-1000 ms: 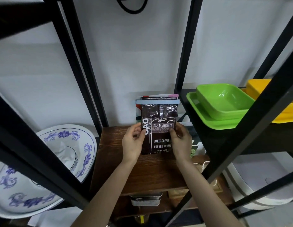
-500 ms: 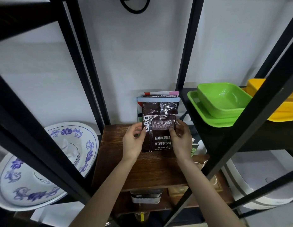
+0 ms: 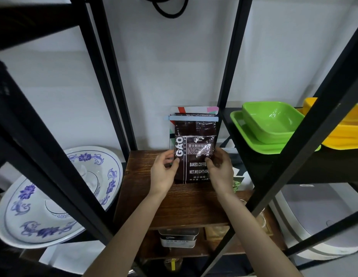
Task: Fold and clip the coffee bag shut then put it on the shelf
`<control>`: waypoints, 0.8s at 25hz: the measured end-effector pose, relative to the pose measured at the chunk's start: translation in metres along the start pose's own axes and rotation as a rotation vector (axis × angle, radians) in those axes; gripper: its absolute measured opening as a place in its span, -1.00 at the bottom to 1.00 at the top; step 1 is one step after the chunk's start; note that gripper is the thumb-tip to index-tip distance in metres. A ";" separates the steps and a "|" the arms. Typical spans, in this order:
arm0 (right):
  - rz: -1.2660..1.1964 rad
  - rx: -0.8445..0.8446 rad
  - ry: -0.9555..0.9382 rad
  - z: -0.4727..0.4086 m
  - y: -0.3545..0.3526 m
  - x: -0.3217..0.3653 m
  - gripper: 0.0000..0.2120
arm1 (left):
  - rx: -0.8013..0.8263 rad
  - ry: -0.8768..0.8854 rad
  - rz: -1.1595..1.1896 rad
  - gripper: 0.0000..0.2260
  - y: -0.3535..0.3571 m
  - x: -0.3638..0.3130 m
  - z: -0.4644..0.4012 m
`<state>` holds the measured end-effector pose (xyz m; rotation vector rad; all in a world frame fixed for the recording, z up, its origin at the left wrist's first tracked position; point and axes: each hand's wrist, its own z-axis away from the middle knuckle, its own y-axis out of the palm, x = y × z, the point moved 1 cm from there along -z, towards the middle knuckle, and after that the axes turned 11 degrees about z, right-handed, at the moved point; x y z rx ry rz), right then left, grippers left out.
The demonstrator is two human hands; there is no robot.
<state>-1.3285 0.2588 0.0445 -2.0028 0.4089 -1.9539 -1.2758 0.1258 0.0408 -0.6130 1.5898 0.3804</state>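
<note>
The dark brown coffee bag [image 3: 194, 148] stands upright on the wooden shelf [image 3: 174, 204], leaning against a colourful pouch at the back wall. A light blue clip [image 3: 191, 118] runs across its folded top. My left hand [image 3: 164, 173] touches the bag's lower left edge with thumb and fingers. At the lower right edge, my right hand [image 3: 220, 170] has its fingers on the front of the bag.
Black shelf posts [image 3: 106, 76] cross the view on both sides. A blue-and-white porcelain basin [image 3: 54, 196] sits at the left. Green dishes [image 3: 268, 124] and a yellow tub [image 3: 346, 132] sit on the right shelf. Tins and jars stand on the shelf below.
The bag has been pushed a little further back and stands more upright against the rear pouch. Both hands stay at its lower edges.
</note>
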 end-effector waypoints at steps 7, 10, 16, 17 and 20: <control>0.034 -0.010 -0.028 0.003 0.000 0.002 -0.58 | 0.031 0.000 -0.013 -0.69 -0.004 -0.003 0.001; 0.102 -0.007 -0.085 0.009 -0.005 0.005 -0.54 | 0.038 0.035 -0.040 -0.68 -0.007 -0.009 0.006; 0.344 0.042 -0.285 0.036 -0.017 0.015 -0.45 | 0.093 0.156 -0.173 -0.63 -0.023 -0.032 0.031; 0.389 0.039 -0.309 0.045 -0.018 0.019 -0.44 | 0.108 0.175 -0.222 -0.62 -0.027 -0.037 0.038; 0.531 0.016 -0.370 0.063 -0.024 0.026 -0.41 | 0.123 0.239 -0.399 -0.56 -0.036 -0.044 0.050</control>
